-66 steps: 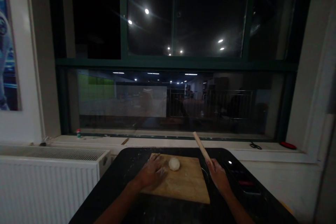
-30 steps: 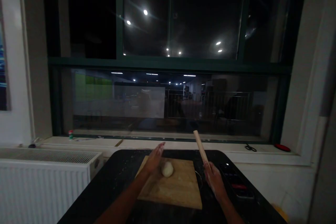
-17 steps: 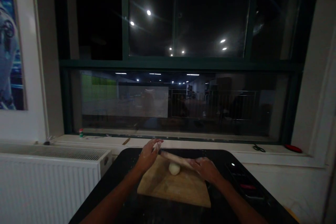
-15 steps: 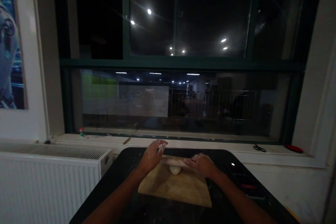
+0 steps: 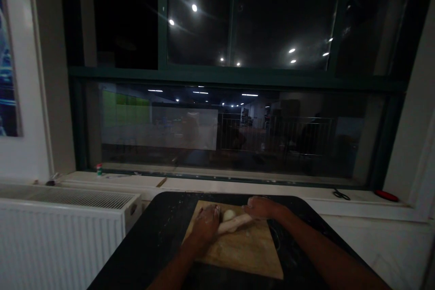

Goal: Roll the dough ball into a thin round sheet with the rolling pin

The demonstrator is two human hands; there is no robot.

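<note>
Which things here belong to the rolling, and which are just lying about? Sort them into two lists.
In use:
left hand and right hand, both pressing on the rolling pin
dough ball, just beyond the pin
wooden board
black table, dusted with flour

Lying about:
scissors on the sill
red disc on the sill
small bottle on the sill

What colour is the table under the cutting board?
Black, dusted with pale flour specks; the table shows best in the head view, left of the board.
</note>
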